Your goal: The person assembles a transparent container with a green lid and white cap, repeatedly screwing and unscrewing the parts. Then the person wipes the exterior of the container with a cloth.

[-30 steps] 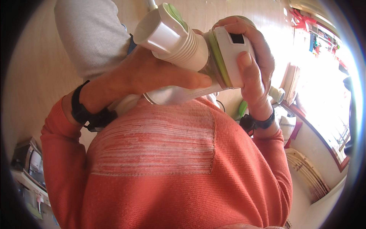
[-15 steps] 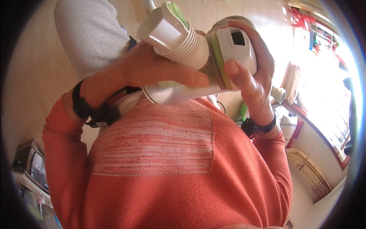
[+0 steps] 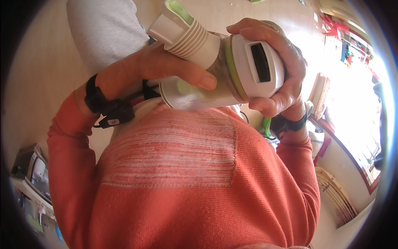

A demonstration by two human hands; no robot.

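Note:
Both hands hold up what looks like a vacuum cleaner dust canister (image 3: 207, 93) in front of my chest. It has a see-through body, a green ring, a ribbed white neck (image 3: 194, 40) and a white end cap (image 3: 248, 68) with a dark slot. My left hand (image 3: 170, 66) is closed round the clear body beneath the neck, its thumb lying along the near side. Wrapped over the white cap is my right hand (image 3: 290, 62), with fingers across the top and the thumb underneath. The palm side of the left hand is hidden.
Beyond my hands stretches a pale wooden floor (image 3: 45, 83). A leg in light grey (image 3: 101, 37) reaches out at the upper left. At the right are a bright window and a wooden-framed edge (image 3: 346, 149). A shelf with items (image 3: 33, 182) stands at the lower left.
The canister has turned so that its cap's dark slot shows larger. My right thumb has slid from the green ring down to the cap's lower edge. The left hand keeps its hold.

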